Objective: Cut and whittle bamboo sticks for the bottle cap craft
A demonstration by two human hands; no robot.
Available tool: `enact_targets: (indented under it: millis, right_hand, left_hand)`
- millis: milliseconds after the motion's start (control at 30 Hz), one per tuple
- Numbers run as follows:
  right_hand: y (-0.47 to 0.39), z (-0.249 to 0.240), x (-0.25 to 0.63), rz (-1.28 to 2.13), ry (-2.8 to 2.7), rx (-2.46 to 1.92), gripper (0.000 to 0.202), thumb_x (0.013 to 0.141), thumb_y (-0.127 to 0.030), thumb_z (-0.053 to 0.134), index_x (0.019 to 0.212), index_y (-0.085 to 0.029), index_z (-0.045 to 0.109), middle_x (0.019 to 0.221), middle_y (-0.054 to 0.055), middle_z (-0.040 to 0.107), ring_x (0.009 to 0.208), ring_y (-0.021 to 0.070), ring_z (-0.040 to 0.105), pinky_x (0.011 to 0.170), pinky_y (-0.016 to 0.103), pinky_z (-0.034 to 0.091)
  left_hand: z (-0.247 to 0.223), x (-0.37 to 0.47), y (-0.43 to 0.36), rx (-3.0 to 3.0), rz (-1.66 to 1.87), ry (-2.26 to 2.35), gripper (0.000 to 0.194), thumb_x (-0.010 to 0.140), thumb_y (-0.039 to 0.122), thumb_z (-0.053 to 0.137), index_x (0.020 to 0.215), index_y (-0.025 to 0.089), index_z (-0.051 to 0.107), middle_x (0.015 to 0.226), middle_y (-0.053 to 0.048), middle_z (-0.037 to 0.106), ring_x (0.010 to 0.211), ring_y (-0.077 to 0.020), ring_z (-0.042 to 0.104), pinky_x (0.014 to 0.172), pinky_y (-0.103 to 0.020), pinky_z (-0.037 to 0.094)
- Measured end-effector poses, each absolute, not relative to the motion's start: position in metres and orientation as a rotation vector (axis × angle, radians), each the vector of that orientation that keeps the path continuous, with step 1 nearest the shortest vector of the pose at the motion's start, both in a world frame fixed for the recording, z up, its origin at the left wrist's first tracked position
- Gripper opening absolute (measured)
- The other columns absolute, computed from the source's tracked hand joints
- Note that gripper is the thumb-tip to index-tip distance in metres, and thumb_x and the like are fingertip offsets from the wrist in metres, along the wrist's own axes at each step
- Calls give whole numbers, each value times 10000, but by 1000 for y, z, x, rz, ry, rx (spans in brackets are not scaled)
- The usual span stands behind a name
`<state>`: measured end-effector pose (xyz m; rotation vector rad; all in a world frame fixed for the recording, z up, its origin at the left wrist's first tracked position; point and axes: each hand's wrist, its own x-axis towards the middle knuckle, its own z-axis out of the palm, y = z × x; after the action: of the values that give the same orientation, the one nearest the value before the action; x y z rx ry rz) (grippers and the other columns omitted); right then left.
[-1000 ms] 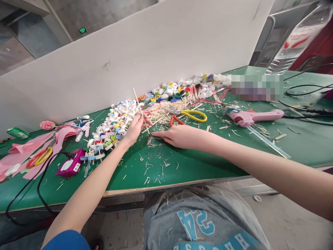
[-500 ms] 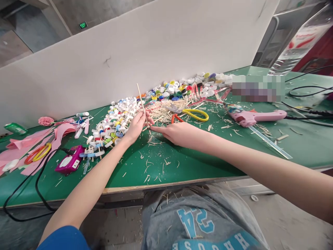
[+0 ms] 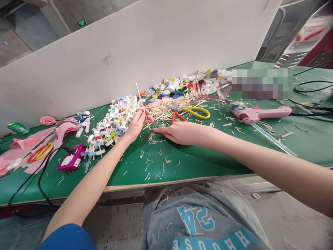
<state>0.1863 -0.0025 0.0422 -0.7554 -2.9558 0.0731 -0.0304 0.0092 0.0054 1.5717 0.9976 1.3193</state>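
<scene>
My left hand (image 3: 137,123) is closed round a thin wooden stick (image 3: 139,95), which stands tilted with its top leaning left and its lower end near the table. Close beside that lower end is my right hand (image 3: 173,132), its index finger stretched toward the stick and the other fingers curled under. Something small and dark shows at its fingertip, too small to name. Thin wood shavings (image 3: 153,139) lie on the green table beneath the hands. Just behind my right hand are scissors with yellow and orange handles (image 3: 196,111), resting by a heap of wooden sticks (image 3: 166,107).
Left of my hands is a pile of bottle caps with sticks (image 3: 114,126); more loose caps (image 3: 177,85) line the white partition (image 3: 130,45). A pink glue gun (image 3: 260,114) lies right. A purple power adapter (image 3: 71,159), second scissors (image 3: 41,152) and pink strips (image 3: 62,130) lie left.
Both hands stay at the stick, with only slight shifts of the stick and the right fingertip. The view has turned a little, moving the things at the right edge outward.
</scene>
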Motion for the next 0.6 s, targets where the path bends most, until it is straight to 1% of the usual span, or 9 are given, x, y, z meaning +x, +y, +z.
enact_targets:
  millis: [233,433,500,600]
  right_hand:
    - [-1,38,187,101,-2933,-745,486,965,-243,339,1441,-280,432,901,72,730,660,156,638,558,250,373]
    - [-3,39,186,74,-2959,-809,485,973,-254,324,1445,-303,422,868,76,724,620,158,623,520,253,325]
    - [-3,39,186,82,-2955,-801,485,972,-253,326,1444,-308,421,879,75,723,622,155,621,518,251,318]
    - [-1,38,187,97,-2940,-788,485,968,-249,334,1441,-300,430,877,73,720,607,146,606,518,248,313]
  left_hand:
    - [9,-30,8,1527,1332,1030,165,953,274,374,900,195,508,773,-29,614,856,-147,641,836,-320,504]
    - [12,-30,8,1520,1323,1030,192,925,276,316,787,215,436,755,-44,617,851,-168,645,780,-317,509]
    - [12,-30,8,1534,1312,1039,224,927,304,284,757,224,406,736,-49,617,858,-176,646,766,-315,507]
    - [11,-30,9,1565,1312,1064,306,946,411,262,720,233,366,706,-53,620,849,-184,649,753,-313,505]
